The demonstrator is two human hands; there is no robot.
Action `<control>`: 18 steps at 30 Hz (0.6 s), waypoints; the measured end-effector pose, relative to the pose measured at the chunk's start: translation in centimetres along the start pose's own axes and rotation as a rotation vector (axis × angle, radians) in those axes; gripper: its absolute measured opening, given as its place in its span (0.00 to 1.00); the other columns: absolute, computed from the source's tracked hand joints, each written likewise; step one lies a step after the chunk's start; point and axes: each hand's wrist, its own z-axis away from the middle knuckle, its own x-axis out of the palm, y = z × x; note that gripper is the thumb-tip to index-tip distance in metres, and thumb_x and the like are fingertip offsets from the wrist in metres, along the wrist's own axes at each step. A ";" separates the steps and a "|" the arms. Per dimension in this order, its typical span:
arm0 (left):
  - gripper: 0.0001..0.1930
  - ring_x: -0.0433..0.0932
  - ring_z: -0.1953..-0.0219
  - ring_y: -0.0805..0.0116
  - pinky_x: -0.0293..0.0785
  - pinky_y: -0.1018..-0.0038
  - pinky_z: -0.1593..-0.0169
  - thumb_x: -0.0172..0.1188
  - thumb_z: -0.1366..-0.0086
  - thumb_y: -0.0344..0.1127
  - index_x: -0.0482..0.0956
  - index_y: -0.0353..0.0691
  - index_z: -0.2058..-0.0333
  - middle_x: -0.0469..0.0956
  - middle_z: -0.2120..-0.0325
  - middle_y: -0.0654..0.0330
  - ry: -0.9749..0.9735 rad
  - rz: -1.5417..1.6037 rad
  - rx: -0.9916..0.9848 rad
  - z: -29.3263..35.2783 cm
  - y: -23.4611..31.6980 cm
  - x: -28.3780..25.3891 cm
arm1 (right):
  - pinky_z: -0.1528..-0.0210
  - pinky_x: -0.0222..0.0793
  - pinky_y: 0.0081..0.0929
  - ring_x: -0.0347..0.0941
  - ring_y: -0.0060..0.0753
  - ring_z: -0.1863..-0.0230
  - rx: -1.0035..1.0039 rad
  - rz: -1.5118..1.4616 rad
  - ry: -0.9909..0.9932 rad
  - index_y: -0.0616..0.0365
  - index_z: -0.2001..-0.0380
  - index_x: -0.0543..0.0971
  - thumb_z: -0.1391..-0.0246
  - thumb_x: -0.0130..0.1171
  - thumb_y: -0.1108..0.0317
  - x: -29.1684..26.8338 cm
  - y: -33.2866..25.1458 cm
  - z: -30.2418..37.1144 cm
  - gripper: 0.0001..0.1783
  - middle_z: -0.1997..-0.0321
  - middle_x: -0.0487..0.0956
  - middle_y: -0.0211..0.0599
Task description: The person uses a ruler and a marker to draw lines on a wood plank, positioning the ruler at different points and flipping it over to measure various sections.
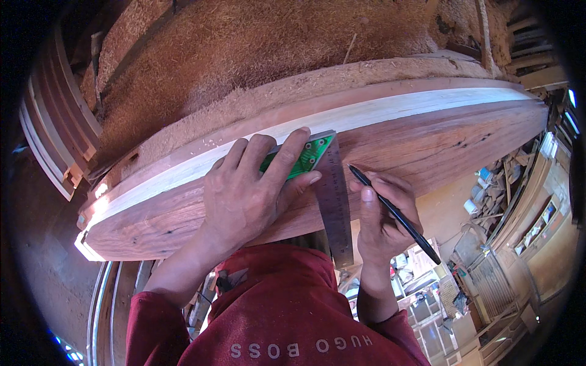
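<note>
A long reddish-brown wooden board (427,143) lies across in front of me, dark streaks in its grain. On it rests a try square with a green handle (310,157) and a metal ruler blade (334,195), which reaches past the board's near edge. My left hand (253,174) grips the green handle, thumb and fingers around it, the handle against the board's far side. In my right hand (387,210) is a black pen (397,210), its tip just above or on the wood, right of the blade; contact is hard to tell.
A pale plank edge (378,113) runs along the board's far side. Beyond it lies a heap of wood shavings (256,55). Stacked boards (61,116) stand at the far left. Wood scraps (494,189) and shelving show at the right.
</note>
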 end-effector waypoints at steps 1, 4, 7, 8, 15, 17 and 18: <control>0.32 0.78 0.64 0.60 0.78 0.65 0.65 0.71 0.44 0.54 0.78 0.47 0.42 0.75 0.66 0.59 0.007 -0.001 0.002 0.0 0.0 0.0 | 0.58 0.84 0.26 0.85 0.40 0.57 -0.001 -0.013 -0.007 0.67 0.58 0.79 0.45 0.65 0.83 0.1 -0.1 -0.1 0.11 0.57 0.83 0.50; 0.32 0.78 0.64 0.60 0.77 0.65 0.65 0.71 0.44 0.53 0.79 0.47 0.43 0.75 0.66 0.59 0.006 0.010 0.007 0.0 0.0 0.0 | 0.58 0.85 0.26 0.85 0.40 0.57 0.027 -0.053 -0.004 0.67 0.58 0.80 0.44 0.65 0.83 0.4 -0.4 -0.2 0.10 0.56 0.82 0.51; 0.32 0.78 0.65 0.60 0.77 0.65 0.65 0.71 0.44 0.53 0.79 0.47 0.43 0.75 0.66 0.59 0.019 0.011 0.009 0.0 -0.1 0.1 | 0.58 0.86 0.26 0.86 0.40 0.58 0.012 -0.010 -0.019 0.67 0.58 0.80 0.44 0.65 0.83 0.4 -0.2 -0.2 0.10 0.56 0.82 0.51; 0.32 0.78 0.65 0.60 0.77 0.65 0.65 0.71 0.44 0.53 0.79 0.47 0.43 0.75 0.66 0.59 0.019 0.012 0.009 0.0 -0.1 0.1 | 0.58 0.86 0.26 0.86 0.40 0.58 0.013 -0.010 -0.019 0.67 0.58 0.80 0.44 0.65 0.83 0.4 -0.2 -0.2 0.10 0.56 0.82 0.51; 0.32 0.78 0.65 0.60 0.77 0.65 0.65 0.71 0.44 0.53 0.79 0.46 0.42 0.75 0.66 0.59 0.007 0.010 0.006 0.0 0.0 0.0 | 0.58 0.86 0.27 0.86 0.39 0.58 -0.022 0.009 -0.022 0.65 0.57 0.82 0.44 0.66 0.82 0.4 -0.1 -0.3 0.11 0.55 0.83 0.49; 0.32 0.78 0.65 0.60 0.77 0.65 0.65 0.71 0.44 0.53 0.78 0.46 0.42 0.75 0.66 0.59 0.008 0.011 0.006 0.0 -0.1 0.1 | 0.58 0.86 0.27 0.86 0.39 0.58 -0.029 0.017 -0.023 0.65 0.57 0.82 0.44 0.66 0.82 0.4 -0.1 -0.4 0.11 0.55 0.83 0.49; 0.32 0.78 0.65 0.60 0.77 0.65 0.65 0.70 0.43 0.53 0.78 0.46 0.42 0.75 0.66 0.59 0.010 0.009 0.004 0.1 -0.1 0.1 | 0.58 0.86 0.27 0.86 0.39 0.58 -0.057 0.044 -0.029 0.65 0.57 0.82 0.45 0.66 0.82 0.4 0.0 -0.4 0.11 0.56 0.83 0.49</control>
